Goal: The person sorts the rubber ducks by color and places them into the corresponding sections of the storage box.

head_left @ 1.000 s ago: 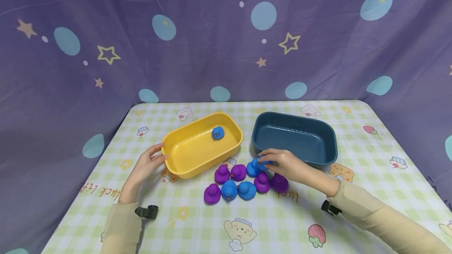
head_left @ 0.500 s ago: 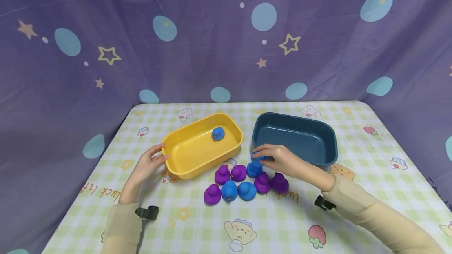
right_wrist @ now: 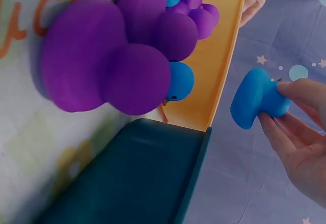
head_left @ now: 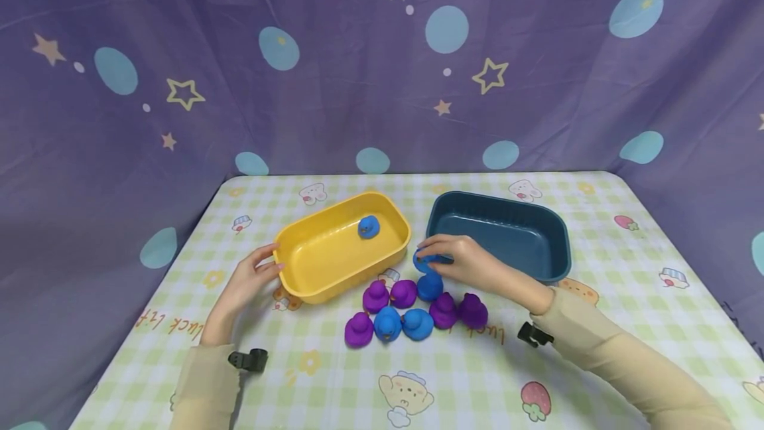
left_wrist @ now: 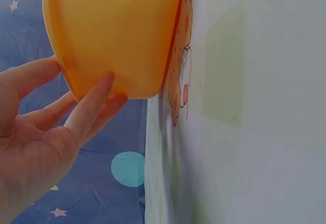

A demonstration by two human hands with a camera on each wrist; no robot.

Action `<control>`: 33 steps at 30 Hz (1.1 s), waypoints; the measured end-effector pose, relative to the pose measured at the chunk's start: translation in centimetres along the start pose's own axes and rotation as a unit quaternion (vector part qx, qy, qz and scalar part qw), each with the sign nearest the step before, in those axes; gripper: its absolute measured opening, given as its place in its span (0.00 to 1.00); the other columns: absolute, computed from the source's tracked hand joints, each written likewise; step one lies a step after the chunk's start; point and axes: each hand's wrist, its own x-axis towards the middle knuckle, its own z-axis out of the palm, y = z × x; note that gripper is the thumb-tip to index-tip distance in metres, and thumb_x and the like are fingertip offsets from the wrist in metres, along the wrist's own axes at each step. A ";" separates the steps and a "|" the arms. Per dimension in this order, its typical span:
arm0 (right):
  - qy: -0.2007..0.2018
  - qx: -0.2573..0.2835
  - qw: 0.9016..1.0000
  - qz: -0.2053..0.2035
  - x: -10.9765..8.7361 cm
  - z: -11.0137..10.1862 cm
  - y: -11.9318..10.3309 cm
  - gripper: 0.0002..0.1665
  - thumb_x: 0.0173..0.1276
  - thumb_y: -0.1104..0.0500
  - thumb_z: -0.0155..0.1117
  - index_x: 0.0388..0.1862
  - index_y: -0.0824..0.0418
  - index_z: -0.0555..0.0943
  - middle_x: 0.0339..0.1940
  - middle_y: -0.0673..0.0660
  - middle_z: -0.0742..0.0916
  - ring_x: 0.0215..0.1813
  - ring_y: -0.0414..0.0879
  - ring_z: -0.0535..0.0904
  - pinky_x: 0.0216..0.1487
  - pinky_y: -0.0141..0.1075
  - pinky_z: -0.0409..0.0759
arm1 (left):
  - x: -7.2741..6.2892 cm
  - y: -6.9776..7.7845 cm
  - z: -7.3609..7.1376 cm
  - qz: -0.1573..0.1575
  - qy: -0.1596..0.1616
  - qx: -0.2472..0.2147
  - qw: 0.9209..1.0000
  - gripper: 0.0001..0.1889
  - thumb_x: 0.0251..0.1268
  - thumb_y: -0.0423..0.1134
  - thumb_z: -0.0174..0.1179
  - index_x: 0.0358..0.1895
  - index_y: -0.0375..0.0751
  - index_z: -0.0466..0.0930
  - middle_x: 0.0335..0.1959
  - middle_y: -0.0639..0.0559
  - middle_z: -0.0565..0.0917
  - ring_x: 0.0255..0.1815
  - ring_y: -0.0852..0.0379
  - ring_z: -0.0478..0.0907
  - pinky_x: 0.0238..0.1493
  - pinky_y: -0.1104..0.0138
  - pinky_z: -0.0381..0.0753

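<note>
My right hand (head_left: 467,263) pinches a blue rubber duck (right_wrist: 250,100) between thumb and fingers. It is raised over the near left corner of the dark teal bin (head_left: 564,244). At the left, a blue duck (head_left: 368,227) sits inside the yellow bin (head_left: 334,290). My left hand (head_left: 247,281) holds that bin's left end, fingertips at the rim and against the outer wall (left_wrist: 112,35). In front of the bins cluster several purple ducks (head_left: 359,330) and blue ducks (head_left: 418,324). Another blue duck (head_left: 430,287) lies just below the held one.
Both bins stand on a table with a green checked, printed cloth (head_left: 334,383). Behind and beside the table hangs a purple curtain (head_left: 334,118) with stars and ovals. A small black device (head_left: 249,359) is strapped at each wrist.
My right hand has lifted the blue duck off the cluster and moved it up and to the left. My left hand and the yellow bin have stayed in place.
</note>
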 end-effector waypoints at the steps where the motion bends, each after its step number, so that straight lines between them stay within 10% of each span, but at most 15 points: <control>1: 0.000 0.003 1.000 0.002 0.2 0.0 0.0 0.14 0.53 0.70 0.63 0.41 0.65 0.81 0.44 0.58 0.82 0.46 0.48 0.78 0.36 0.35 0.79 | 0.0 0.0 0.0 0.001 0.000 -0.002 1.000 0.29 0.63 0.39 0.53 0.64 0.31 0.55 0.61 0.32 0.60 0.57 0.39 0.66 0.44 0.77 0.73; 33: -0.029 0.043 0.999 0.009 6.6 0.7 0.4 0.12 0.54 0.69 0.63 0.39 0.65 0.81 0.40 0.58 0.81 0.40 0.47 0.77 0.40 0.33 0.78 | -0.2 0.2 0.0 0.002 0.002 0.006 1.000 0.28 0.63 0.38 0.52 0.64 0.31 0.56 0.61 0.30 0.59 0.57 0.39 0.65 0.46 0.76 0.72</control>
